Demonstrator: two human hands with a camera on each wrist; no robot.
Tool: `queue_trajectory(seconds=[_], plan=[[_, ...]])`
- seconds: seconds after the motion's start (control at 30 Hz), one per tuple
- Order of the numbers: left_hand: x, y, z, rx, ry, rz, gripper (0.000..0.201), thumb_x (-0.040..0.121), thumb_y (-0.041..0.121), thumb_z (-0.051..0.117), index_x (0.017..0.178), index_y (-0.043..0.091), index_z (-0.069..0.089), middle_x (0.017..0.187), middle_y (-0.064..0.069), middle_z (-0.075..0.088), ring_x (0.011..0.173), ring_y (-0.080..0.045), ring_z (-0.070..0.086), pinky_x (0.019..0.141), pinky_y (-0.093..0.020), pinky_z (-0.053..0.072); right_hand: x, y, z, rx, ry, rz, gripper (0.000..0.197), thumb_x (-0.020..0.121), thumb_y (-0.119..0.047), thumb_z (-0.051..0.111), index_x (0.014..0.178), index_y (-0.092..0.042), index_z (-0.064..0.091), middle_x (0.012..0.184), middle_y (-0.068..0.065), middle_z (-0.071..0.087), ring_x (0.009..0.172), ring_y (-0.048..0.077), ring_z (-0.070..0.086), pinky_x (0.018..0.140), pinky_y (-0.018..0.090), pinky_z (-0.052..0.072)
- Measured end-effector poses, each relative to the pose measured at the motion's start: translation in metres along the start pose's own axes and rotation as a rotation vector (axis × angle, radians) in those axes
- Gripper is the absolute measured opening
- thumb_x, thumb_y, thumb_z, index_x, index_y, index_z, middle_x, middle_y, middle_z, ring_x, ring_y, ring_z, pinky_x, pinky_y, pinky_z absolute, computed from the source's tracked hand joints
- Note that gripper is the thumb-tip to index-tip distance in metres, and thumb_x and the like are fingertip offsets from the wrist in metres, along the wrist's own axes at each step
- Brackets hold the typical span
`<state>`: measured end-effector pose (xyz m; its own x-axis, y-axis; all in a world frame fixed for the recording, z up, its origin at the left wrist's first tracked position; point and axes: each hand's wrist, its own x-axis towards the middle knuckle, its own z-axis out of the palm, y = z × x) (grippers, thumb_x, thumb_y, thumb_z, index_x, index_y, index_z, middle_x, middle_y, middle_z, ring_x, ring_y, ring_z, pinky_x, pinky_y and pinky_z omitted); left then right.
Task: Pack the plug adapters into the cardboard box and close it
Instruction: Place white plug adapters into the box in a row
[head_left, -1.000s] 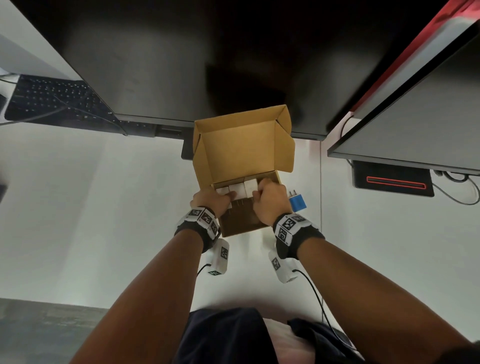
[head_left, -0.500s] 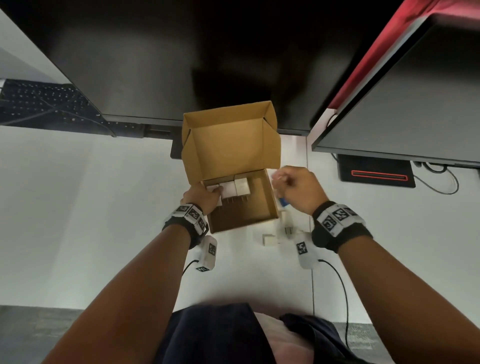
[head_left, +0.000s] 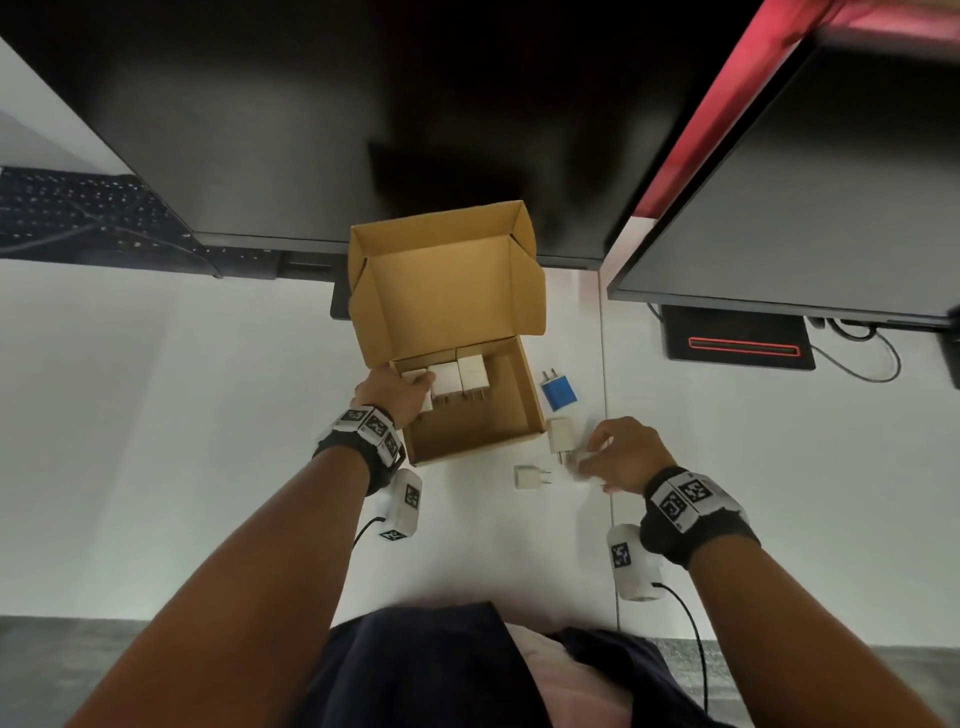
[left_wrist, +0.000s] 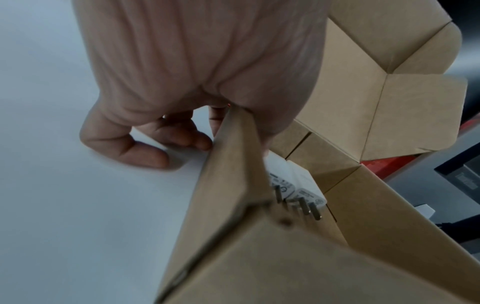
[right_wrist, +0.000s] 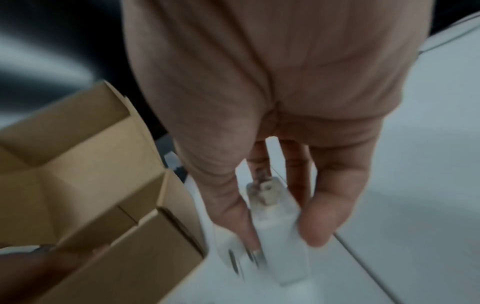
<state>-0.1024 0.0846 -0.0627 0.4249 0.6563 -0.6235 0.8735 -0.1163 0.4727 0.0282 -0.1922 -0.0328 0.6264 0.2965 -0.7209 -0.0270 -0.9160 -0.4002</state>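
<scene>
- Currently the right hand (right_wrist: 272, 164) pinches a white plug adapter (right_wrist: 279, 230) by its smooth sides, just right of the cardboard box (head_left: 470, 447); it looks light, rigid and slightly slippery.
- Left hand (head_left: 397, 392) grips the box's left wall; three adapters sit inside.
- White desk (head_left: 156, 415), monitors (head_left: 363, 119) beyond.

Right hand (head_left: 618, 457) — now on white adapter (right_wrist: 279, 230)

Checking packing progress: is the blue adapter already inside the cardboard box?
No, the blue adapter lies on the table just outside the right wall of the cardboard box.
</scene>
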Motion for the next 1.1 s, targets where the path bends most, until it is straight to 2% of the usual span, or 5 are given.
queue_trajectory(seconds=[0.23, 0.43, 0.7, 0.87, 1.1], plan=[[0.002, -0.001, 0.001, 0.010, -0.001, -0.018, 0.060, 0.089, 0.057, 0.061, 0.132, 0.017, 0.058, 0.128, -0.013, 0.067, 0.121, -0.040, 0.058, 0.102, -0.046, 0.048, -0.013, -0.045, -0.030, 0.047, 0.401, -0.361, 0.024, 0.075, -0.018, 0.077, 0.072, -0.008, 0.055, 0.068, 0.004, 0.058, 0.063, 0.019, 0.057, 0.058, 0.025, 0.047], [0.006, -0.003, 0.003, 0.009, 0.005, -0.035, 0.060, 0.087, 0.059, 0.060, 0.129, 0.015, 0.059, 0.126, -0.014, 0.067, 0.119, -0.040, 0.059, 0.103, -0.049, 0.048, -0.004, -0.101, 0.012, -0.166, 0.358, -0.669, 0.010, 0.091, -0.012, 0.066, 0.096, -0.021, 0.066, 0.108, 0.001, 0.051, 0.075, 0.020, 0.063, 0.079, 0.032, 0.057], [0.011, -0.004, 0.007, 0.088, 0.013, -0.037, 0.062, 0.092, 0.060, 0.052, 0.127, 0.010, 0.063, 0.125, -0.017, 0.067, 0.118, -0.040, 0.058, 0.103, -0.049, 0.048, -0.007, -0.125, 0.032, -0.307, 0.291, -0.476, 0.035, 0.087, -0.020, 0.075, 0.120, -0.016, 0.064, 0.124, 0.006, 0.041, 0.094, 0.021, 0.060, 0.098, 0.031, 0.052], [0.013, -0.007, 0.008, 0.107, 0.003, -0.027, 0.062, 0.093, 0.061, 0.051, 0.125, 0.009, 0.064, 0.124, -0.017, 0.067, 0.118, -0.040, 0.058, 0.103, -0.049, 0.047, -0.008, -0.124, 0.050, -0.323, 0.258, -0.390, 0.038, 0.088, -0.010, 0.070, 0.124, -0.016, 0.060, 0.133, 0.007, 0.038, 0.095, 0.023, 0.063, 0.092, 0.027, 0.053], [0.015, -0.009, 0.007, 0.125, -0.006, -0.012, 0.062, 0.093, 0.062, 0.049, 0.122, 0.010, 0.065, 0.121, -0.016, 0.069, 0.115, -0.038, 0.059, 0.102, -0.048, 0.048, 0.005, -0.137, 0.052, -0.673, 0.286, -0.487, 0.043, 0.093, -0.008, 0.061, 0.131, -0.019, 0.044, 0.136, 0.015, 0.041, 0.090, 0.035, 0.067, 0.078, 0.046, 0.060]])
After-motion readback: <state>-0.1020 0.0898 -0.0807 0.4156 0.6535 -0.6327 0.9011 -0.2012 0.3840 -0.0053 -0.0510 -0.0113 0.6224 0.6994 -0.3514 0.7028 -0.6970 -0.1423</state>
